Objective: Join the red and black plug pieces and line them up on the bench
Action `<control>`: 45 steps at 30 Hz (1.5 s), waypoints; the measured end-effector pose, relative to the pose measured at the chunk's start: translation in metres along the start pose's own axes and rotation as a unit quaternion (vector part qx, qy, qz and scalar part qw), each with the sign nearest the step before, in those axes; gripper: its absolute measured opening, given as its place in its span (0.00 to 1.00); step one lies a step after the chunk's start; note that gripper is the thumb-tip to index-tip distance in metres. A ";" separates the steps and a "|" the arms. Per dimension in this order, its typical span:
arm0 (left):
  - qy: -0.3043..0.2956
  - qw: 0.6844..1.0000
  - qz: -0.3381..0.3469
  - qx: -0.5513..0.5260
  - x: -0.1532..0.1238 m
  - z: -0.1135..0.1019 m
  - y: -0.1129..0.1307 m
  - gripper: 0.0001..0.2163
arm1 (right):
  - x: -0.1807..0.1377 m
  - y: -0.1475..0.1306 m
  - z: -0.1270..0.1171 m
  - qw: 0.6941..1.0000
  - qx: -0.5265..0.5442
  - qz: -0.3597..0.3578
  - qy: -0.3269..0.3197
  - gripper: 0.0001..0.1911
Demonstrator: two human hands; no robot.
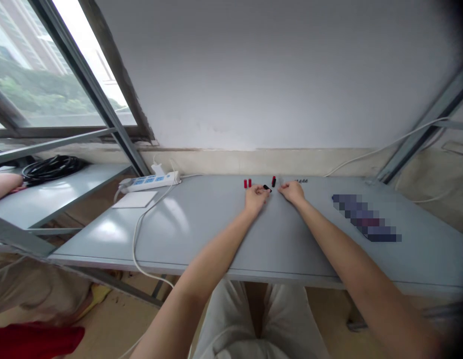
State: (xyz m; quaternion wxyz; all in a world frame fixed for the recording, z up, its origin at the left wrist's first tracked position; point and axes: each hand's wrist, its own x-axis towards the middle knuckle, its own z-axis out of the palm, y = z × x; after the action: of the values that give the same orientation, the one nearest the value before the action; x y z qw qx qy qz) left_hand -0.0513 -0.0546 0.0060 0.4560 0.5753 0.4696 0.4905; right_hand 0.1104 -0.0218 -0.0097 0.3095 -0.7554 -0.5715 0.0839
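Note:
My left hand (257,196) is closed, its fingertips pinching a small black cylinder (267,188) just above the grey table. Beyond that hand, two small red cylinders (247,183) stand upright side by side. Another small cylinder, black with a red part (274,181), stands between my two hands, touching neither. My right hand (292,191) is closed with fingertips together low over the table; whatever they hold is too small to name. A pale, see-through object (280,180) shows faintly beside its fingertips. Several tiny dark pieces (302,181) lie in a row behind my right hand.
A white power strip (151,181) and a flat white box (135,199) are at the table's left, with a white cable (136,234) hanging over the front edge. A blurred-out dark object (366,219) lies at right. Another person's arm (7,182) rests at far left.

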 end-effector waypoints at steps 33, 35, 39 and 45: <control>-0.037 0.878 0.037 0.476 0.056 0.041 -0.009 0.13 | -0.004 0.005 0.008 0.997 -0.080 -0.014 0.013 0.15; -0.034 0.878 0.030 0.476 0.056 0.041 -0.007 0.13 | -0.003 0.005 0.008 0.996 -0.082 -0.014 0.013 0.15; -0.032 0.876 0.019 0.482 0.053 0.042 -0.003 0.14 | -0.002 0.006 0.009 0.997 -0.081 -0.013 0.009 0.15; -0.036 0.859 0.064 0.507 0.035 0.036 0.003 0.14 | -0.001 0.007 0.010 0.996 -0.086 -0.016 0.012 0.15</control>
State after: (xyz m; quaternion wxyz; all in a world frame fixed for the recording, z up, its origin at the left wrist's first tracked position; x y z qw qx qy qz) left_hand -0.0130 -0.0230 0.0096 0.0852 0.7733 0.5985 0.1911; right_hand 0.1106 -0.0201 -0.0216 0.2511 -0.7707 -0.5853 0.0204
